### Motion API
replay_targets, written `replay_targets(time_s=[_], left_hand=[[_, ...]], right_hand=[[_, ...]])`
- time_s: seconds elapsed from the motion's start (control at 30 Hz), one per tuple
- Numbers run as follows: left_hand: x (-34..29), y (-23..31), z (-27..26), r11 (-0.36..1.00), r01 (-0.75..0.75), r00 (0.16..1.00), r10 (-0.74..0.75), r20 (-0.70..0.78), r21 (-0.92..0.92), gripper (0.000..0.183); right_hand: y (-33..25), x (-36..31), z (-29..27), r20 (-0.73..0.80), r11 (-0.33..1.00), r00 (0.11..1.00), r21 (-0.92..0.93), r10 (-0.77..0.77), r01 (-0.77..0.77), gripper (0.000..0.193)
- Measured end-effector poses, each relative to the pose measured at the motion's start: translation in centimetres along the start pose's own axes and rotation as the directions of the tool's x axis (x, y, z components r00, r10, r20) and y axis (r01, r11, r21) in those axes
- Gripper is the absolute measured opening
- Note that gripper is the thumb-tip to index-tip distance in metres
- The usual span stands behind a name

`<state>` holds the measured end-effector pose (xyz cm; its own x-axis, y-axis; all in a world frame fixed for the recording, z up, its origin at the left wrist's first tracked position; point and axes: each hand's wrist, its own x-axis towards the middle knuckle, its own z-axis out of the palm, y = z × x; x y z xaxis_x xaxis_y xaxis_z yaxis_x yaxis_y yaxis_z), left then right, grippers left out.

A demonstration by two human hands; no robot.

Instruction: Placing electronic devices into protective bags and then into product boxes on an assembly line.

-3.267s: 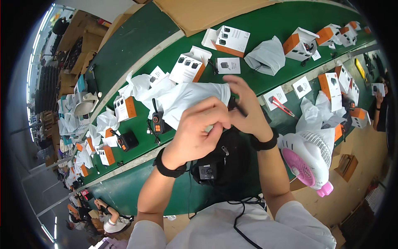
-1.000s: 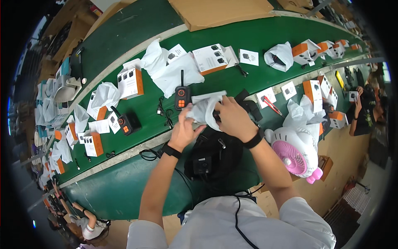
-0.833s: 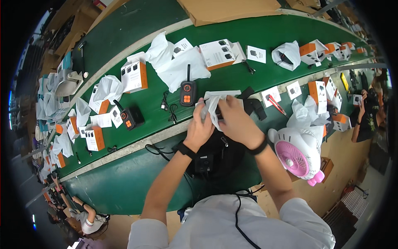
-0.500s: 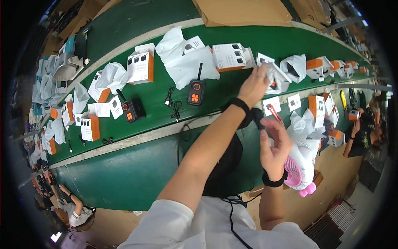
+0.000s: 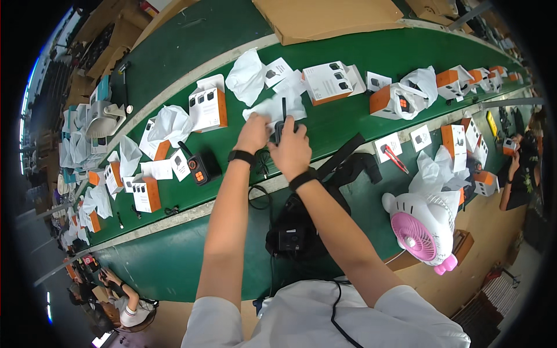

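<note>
Frame centre: black device [image 5: 279, 133] clasped in right hand [image 5: 291, 152]; grip of left hand [image 5: 253, 136] at white bag [image 5: 297, 107] cannot be told. Antenna [image 5: 284, 106] could be snagged by loose bag folds.

I grip the black device [image 5: 279, 133], its body mostly hidden, its thin antenna [image 5: 284, 107] pointing away from me. The white bag [image 5: 296, 105] lies crumpled on the green table [image 5: 332, 126], partly behind the antenna.
</note>
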<state>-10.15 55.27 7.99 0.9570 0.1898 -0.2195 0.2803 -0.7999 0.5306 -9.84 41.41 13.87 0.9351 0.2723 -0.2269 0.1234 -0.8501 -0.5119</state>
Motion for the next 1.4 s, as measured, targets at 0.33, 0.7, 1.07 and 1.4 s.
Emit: replay_targets(time_s=[0.33, 0.7, 1.07, 1.4], left_hand=[[-10.1, 1.3, -5.0, 0.946, -0.076, 0.971, 0.142, -0.191, 0.317, 0.017], [-10.5, 4.5, 1.3, 0.978, 0.076, 0.966, -0.122, -0.229, -0.196, 0.021], [-15.9, 13.6, -12.1, 0.146, 0.217, 0.959, -0.217, 0.183, -0.965, 0.020], [-16.8, 19.8, -14.2, 0.657, -0.084, 0.938, 0.305, 0.163, -0.749, 0.011]], right_hand=[[11.5, -8.9, -10.4, 0.262, 0.170, 0.954, 0.944, 0.142, -0.285, 0.047], [7.5, -14.4, -13.0, 0.223, 0.004, 0.955, 0.974, 0.193, -0.228, 0.037], [2.0, -13.4, -12.4, -0.168, 0.369, 0.983, 0.912, -0.068, 0.181, 0.065], [3.3, -9.4, -18.4, -0.056, 0.737, 0.970, 0.640, -0.237, 0.217, 0.066]])
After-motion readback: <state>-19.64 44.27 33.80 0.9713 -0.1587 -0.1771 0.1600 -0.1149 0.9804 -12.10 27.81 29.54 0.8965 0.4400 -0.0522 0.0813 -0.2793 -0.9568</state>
